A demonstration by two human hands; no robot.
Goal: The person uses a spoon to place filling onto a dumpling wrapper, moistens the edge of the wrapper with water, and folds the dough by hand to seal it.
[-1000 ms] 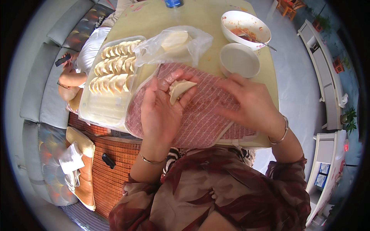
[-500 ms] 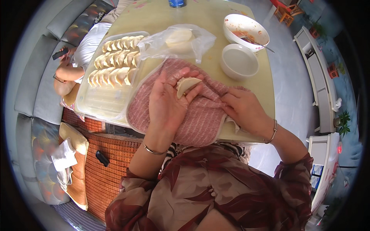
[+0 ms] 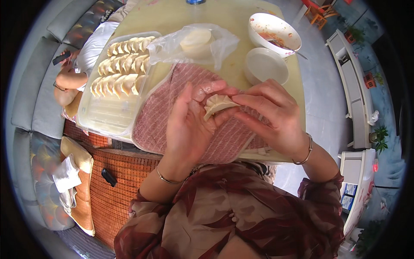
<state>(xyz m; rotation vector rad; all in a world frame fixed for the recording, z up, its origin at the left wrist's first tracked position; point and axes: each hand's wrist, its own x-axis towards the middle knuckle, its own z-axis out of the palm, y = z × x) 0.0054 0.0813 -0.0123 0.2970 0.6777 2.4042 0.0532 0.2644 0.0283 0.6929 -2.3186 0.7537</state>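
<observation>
A folded dumpling (image 3: 217, 105) with a pleated edge lies in the cupped palm of my left hand (image 3: 189, 121), whose fingers curl around its far side. My right hand (image 3: 274, 114) reaches in from the right, thumb and fingertips closing on the dumpling's right tip. Under both hands is a red-and-white striped cloth (image 3: 161, 112) on the table (image 3: 233, 13). Several finished dumplings (image 3: 123, 64) stand in rows in a clear plastic tray (image 3: 103, 116) to the left. A stack of pale round wrappers (image 3: 196, 39) lies on a clear plastic bag (image 3: 172, 45) beyond the cloth.
At the far right stand a white bowl (image 3: 254, 36) with reddish filling and a spoon, and a smaller pale bowl (image 3: 266, 67) close to my right hand. A blue can (image 3: 196, 1) is at the far edge. Another person's arm (image 3: 71, 80) rests beside the tray.
My right hand has let go of the striped cloth and moved up and left to the dumpling. My left hand still holds it. The view has shifted slightly.
</observation>
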